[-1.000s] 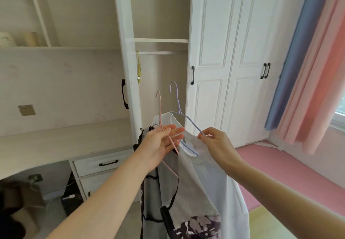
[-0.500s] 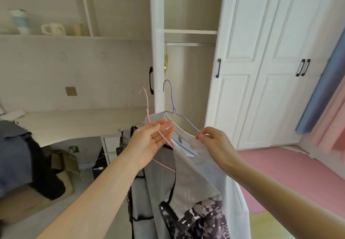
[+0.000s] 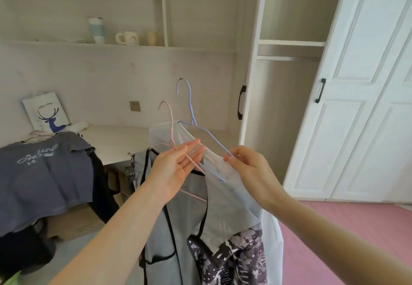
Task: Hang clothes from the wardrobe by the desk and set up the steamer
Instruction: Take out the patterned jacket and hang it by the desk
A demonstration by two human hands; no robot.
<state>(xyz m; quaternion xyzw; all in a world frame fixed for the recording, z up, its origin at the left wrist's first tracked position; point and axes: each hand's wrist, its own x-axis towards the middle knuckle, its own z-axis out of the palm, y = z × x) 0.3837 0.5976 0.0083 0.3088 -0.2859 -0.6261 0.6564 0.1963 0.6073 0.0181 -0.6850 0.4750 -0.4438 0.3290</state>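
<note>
Carrying step, centre of frame. The left hand [image 3: 176, 170], fingers straight, supports the pink hanger [image 3: 171, 128] with its grey garment [image 3: 182, 222]. The right hand [image 3: 250, 168] pinches the arm of the blue hanger [image 3: 190, 104], which bears the white garment [image 3: 189, 138]. Both hooks stand free before the table [image 3: 116, 142]. The next move probably calls for lifting each hook onto a support there.

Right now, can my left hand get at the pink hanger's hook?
Probably yes: the left hand lies open against the pink hanger, its hook stands free above the fingers, and the right hand pinches the blue hanger off to the side.
</note>
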